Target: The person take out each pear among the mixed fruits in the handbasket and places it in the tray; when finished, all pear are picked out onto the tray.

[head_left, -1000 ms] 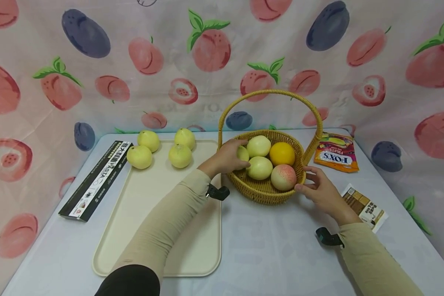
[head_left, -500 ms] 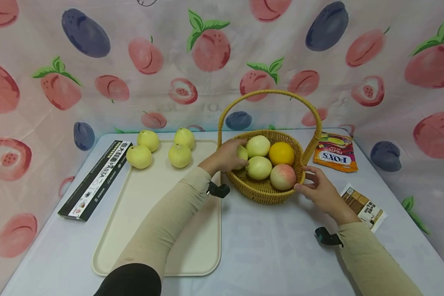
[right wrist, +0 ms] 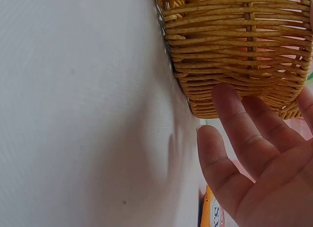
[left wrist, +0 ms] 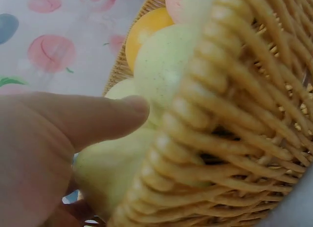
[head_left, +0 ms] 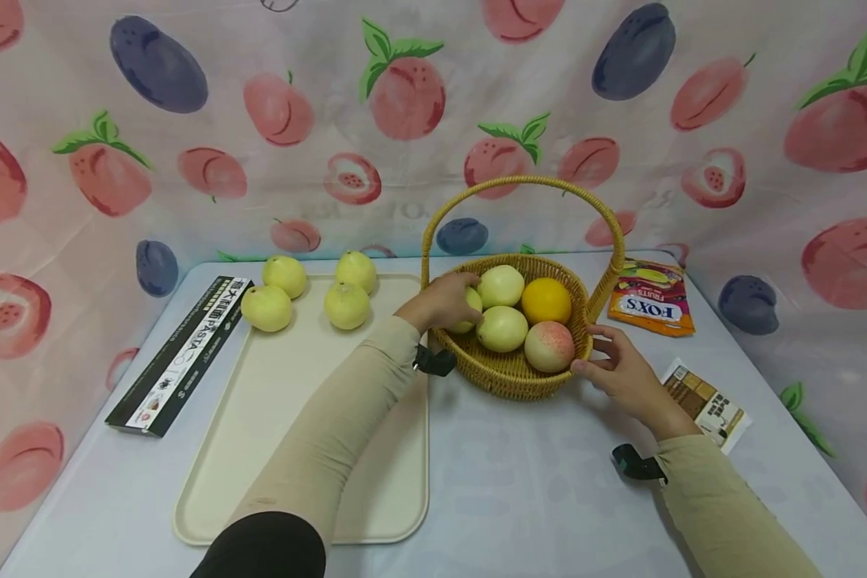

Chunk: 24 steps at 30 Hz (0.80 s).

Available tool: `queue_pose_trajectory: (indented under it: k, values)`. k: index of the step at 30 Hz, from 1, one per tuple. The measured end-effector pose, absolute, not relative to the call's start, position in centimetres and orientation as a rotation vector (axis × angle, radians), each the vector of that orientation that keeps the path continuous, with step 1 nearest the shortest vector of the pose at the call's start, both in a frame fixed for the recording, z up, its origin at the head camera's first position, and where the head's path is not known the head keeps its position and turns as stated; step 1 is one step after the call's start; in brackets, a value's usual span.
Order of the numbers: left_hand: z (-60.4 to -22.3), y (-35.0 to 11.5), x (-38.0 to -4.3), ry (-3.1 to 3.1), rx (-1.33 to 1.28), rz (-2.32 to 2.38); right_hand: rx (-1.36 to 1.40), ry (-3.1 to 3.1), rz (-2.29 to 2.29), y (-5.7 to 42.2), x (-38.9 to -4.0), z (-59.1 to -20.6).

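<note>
Holding a green fruit (head_left: 473, 302) inside the left edge of the basket (head_left: 509, 387), the left grip (head_left: 441, 303) is pinching it, half closed. The right grip (head_left: 624, 381) is touching the basket's outside with loose, spread fingers (right wrist: 244, 139). The basket is sitting on the table (head_left: 520, 482).

Tray (head_left: 282, 377), basket (head_left: 509, 387), packets (head_left: 652, 299) on table (head_left: 520, 482)

Btwn L hand (head_left: 442, 303) and R hand (head_left: 624, 379), basket (head_left: 509, 386) is ridged woven strands w/ slight gloss; fruit (left wrist: 112, 168) at L hand looks smooth, fairly matt. Tray (head_left: 267, 401) left of L hand: smooth, matt, plastic-looking. Pkt (head_left: 652, 299) beyond R hand: glossy film.
</note>
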<state>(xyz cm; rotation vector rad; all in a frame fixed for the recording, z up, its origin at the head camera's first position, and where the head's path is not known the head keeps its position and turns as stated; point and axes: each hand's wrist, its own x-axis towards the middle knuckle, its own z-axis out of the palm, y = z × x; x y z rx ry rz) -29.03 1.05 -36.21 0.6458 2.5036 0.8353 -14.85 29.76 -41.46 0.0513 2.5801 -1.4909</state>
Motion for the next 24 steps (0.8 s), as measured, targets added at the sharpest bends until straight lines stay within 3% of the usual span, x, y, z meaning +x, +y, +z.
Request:
queue_pose_trajectory:
  k: [24]
  values:
    - [-36.03, 2.03, -28.94, 2.591, 0.592, 0.693, 0.072, 2.569, -1.506, 29.81, -14.78, -41.65]
